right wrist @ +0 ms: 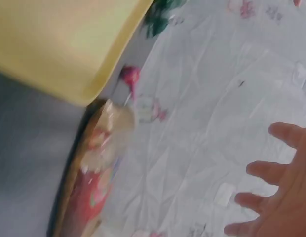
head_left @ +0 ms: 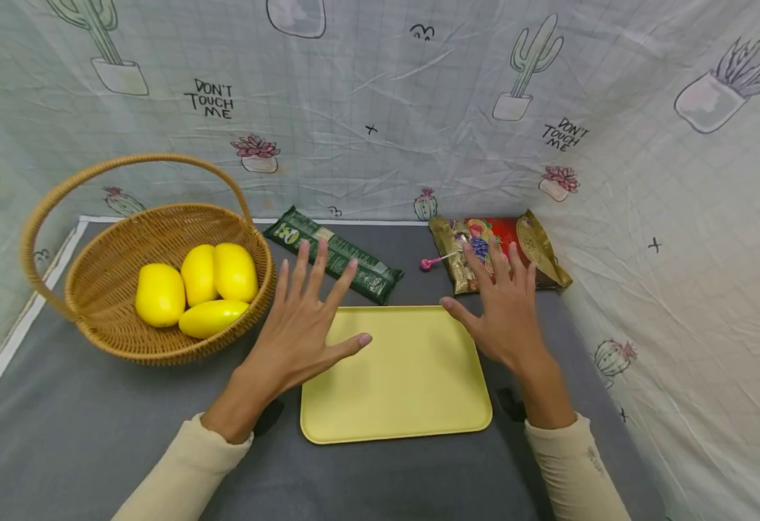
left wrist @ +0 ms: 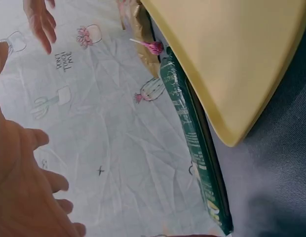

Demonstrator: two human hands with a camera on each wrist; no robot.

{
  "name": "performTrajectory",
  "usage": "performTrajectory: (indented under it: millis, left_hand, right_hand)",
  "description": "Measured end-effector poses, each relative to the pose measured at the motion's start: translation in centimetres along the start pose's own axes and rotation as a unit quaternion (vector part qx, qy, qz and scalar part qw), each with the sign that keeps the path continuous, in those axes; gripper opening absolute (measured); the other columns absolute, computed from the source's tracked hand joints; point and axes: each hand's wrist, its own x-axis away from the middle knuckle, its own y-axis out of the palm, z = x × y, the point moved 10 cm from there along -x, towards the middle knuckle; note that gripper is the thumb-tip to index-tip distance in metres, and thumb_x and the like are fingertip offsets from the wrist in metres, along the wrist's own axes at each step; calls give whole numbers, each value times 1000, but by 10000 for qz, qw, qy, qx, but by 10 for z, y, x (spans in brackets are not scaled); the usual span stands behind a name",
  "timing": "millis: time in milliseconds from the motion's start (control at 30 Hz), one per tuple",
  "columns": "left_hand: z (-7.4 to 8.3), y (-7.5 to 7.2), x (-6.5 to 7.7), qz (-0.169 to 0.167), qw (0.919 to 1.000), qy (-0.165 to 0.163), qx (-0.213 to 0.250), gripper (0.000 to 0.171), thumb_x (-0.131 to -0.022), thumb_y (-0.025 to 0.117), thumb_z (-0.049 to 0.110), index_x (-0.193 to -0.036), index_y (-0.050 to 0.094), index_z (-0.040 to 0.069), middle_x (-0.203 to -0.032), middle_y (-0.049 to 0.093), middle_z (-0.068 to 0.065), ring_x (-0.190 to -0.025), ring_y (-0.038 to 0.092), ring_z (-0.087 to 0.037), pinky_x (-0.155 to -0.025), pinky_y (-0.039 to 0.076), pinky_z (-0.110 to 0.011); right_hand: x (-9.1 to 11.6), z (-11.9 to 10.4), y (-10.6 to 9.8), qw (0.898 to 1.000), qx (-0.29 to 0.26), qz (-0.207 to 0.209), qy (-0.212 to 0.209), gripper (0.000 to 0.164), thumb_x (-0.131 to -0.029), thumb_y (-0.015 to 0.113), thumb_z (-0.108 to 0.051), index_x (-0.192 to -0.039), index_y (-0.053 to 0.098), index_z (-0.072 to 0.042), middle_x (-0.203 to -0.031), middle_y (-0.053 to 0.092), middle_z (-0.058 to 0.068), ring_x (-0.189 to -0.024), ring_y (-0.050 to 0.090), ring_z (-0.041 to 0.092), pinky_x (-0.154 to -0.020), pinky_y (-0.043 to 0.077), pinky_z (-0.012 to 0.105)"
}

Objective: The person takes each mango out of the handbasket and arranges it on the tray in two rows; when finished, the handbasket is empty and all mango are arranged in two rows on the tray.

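Note:
Both hands hover with fingers spread and hold nothing. In the head view my left hand (head_left: 302, 325) is over the left edge of a yellow tray (head_left: 399, 376), beside a wicker basket (head_left: 113, 289) with several yellow mangoes (head_left: 161, 295). Above the tray's right corner is my right hand (head_left: 504, 311), partly covering a red and gold candy bag (head_left: 504, 246). A pink lollipop (head_left: 427, 265) lies left of that bag. Behind the tray rests a long dark green packet (head_left: 341, 257), crossed by the left fingertips in this view. The left wrist view shows the left hand (left wrist: 24, 182) apart from the packet.
A grey cloth (head_left: 126, 434) covers the table, with a white strip along its left and back edges. Cactus-printed fabric (head_left: 367, 94) hangs behind and on the right. The basket's tall handle (head_left: 145, 159) arches up at the left.

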Motion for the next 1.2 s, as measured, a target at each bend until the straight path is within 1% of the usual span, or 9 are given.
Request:
performTrajectory:
  millis: [233,400,500,633,733,867,967,1067,1200]
  left_hand:
    - [-3,-25,14,857,9951,-49,490,104,-92,68,66,-173,14,28,-181,0,-12,-167,4,-39,-133,8,-60]
    - [-10,-51,33,1787,9784,-162,1028,93,-90,75,47,-169,33,21,-179,18,-12,-165,19,-39,-131,19,-62]
    - [-19,-66,46,2354,9620,-345,1339,82,-92,73,43,-164,43,18,-176,29,-13,-161,29,-40,-127,26,-63]
    - [-33,-85,66,3062,9372,-633,1545,74,-94,68,48,-157,54,12,-167,44,-17,-152,41,-42,-124,31,-60]
    - [-44,-99,83,3680,9131,-804,1563,72,-94,67,52,-149,61,5,-158,54,-21,-143,49,-45,-123,33,-53]
    - [-57,-116,107,4520,8726,-1049,1527,69,-92,70,53,-136,69,0,-146,64,-23,-130,56,-49,-117,36,-45]
    - [-69,-123,123,4855,8506,-1316,1529,67,-89,73,52,-131,72,0,-142,67,-21,-128,57,-49,-114,36,-42]
    - [-83,-125,139,4998,8377,-1591,1522,64,-85,74,47,-129,73,0,-142,66,-19,-129,57,-47,-113,33,-39]
    - [-102,-123,158,5012,8293,-2006,1445,62,-83,75,42,-131,73,3,-145,64,-15,-134,54,-36,-112,31,-35]
  right_hand:
    - [-13,-38,-4,9937,-953,262,-526,87,-97,60,-71,-168,35,-28,-176,28,11,-162,20,44,-126,13,75]
    - [-19,-68,-8,9822,-1526,442,-998,82,-97,73,-54,-166,40,-24,-171,38,11,-158,31,37,-126,23,68]
    - [-23,-85,-12,9749,-1739,572,-1271,81,-94,78,-45,-164,44,-22,-168,44,10,-153,39,34,-125,28,64]
    - [-28,-105,-15,9670,-1899,697,-1549,80,-91,83,-38,-161,49,-20,-163,50,9,-147,46,30,-121,34,59]
    - [-31,-120,-17,9615,-1972,776,-1749,78,-90,84,-36,-159,52,-19,-161,52,8,-145,47,29,-119,37,57]
    - [-35,-137,-21,9529,-2107,898,-1991,76,-89,85,-36,-156,55,-18,-157,56,9,-141,50,28,-117,40,54]
    - [-37,-149,-23,9454,-2211,998,-2175,75,-88,86,-35,-155,57,-17,-155,58,9,-139,53,27,-115,42,52]
    - [-39,-160,-23,9392,-2271,1053,-2349,74,-88,87,-35,-153,58,-16,-154,59,8,-138,54,27,-114,42,51]
    - [-41,-174,-22,9336,-2326,1057,-2510,72,-88,86,-35,-152,59,-15,-152,60,8,-138,54,27,-114,42,50]
